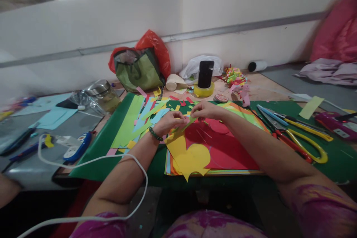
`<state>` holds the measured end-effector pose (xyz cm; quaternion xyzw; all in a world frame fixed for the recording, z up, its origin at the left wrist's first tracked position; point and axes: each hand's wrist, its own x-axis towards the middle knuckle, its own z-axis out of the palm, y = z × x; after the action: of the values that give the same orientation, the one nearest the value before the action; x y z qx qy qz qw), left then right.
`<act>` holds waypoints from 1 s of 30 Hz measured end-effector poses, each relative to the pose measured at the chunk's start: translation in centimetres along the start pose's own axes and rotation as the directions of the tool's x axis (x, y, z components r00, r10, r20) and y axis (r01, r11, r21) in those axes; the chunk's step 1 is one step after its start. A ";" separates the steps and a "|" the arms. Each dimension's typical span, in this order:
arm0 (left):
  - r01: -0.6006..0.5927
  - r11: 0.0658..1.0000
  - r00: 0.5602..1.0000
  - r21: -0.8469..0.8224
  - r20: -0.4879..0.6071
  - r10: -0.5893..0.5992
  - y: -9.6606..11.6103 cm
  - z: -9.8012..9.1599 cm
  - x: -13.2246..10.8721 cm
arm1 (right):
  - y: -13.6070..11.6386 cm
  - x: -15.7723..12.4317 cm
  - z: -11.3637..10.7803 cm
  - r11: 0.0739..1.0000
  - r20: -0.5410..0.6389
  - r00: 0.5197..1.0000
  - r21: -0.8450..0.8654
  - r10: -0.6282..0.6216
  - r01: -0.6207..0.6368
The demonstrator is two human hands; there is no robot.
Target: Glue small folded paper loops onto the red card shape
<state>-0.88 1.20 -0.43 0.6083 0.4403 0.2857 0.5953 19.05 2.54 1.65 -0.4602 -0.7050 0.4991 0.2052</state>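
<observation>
My left hand [169, 122] and my right hand [205, 110] are both pinched on a narrow light-green paper strip [186, 123] held between them above a stack of coloured paper. The left wrist wears a dark bead bracelet [155, 134]. Under the hands lie a red sheet [223, 148] and a cut yellow shape [189, 158]. Green and blue paper strips [139, 119] are spread to the left on a dark green sheet [103, 145].
Scissors [298, 137] with yellow and red handles lie to the right. A phone [205, 73] stands in a yellow tape roll [204, 90] at the back. A green and red bag [139, 65], a glass jar [102, 95], a power strip [75, 147] and a white cable [92, 161] are on the left.
</observation>
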 end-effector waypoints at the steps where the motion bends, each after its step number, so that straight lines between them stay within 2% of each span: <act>1: 0.004 1.000 1.000 -0.011 -0.001 -0.004 0.1 0.0 0.0 | 0.0 0.0 0.0 1.000 -0.003 1.000 0.003 -0.003 0.003; 7: 0.022 0.998 0.999 -0.057 -0.022 -0.024 0.4 0.4 -0.3 | -0.1 0.0 0.1 0.999 -0.016 1.000 0.031 -0.005 0.006; 18: -0.015 0.999 1.000 0.046 0.001 0.015 0.4 0.5 -0.4 | -0.2 -0.1 0.3 0.996 0.023 0.999 0.080 -0.040 0.038; 25: 0.000 1.000 0.998 -0.024 -0.067 -0.001 0.2 0.4 -0.2 | -0.2 -0.2 0.3 0.995 0.006 0.999 0.087 -0.052 0.051; 30: 0.068 0.998 0.997 0.015 0.034 -0.068 0.5 0.0 -0.4 | -0.1 -0.1 0.2 0.995 -0.003 0.999 0.090 -0.044 0.044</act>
<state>-0.97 0.90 0.18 0.6019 0.4525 0.2518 0.6079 18.93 2.31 1.65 -0.4351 -0.6915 0.5257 0.2371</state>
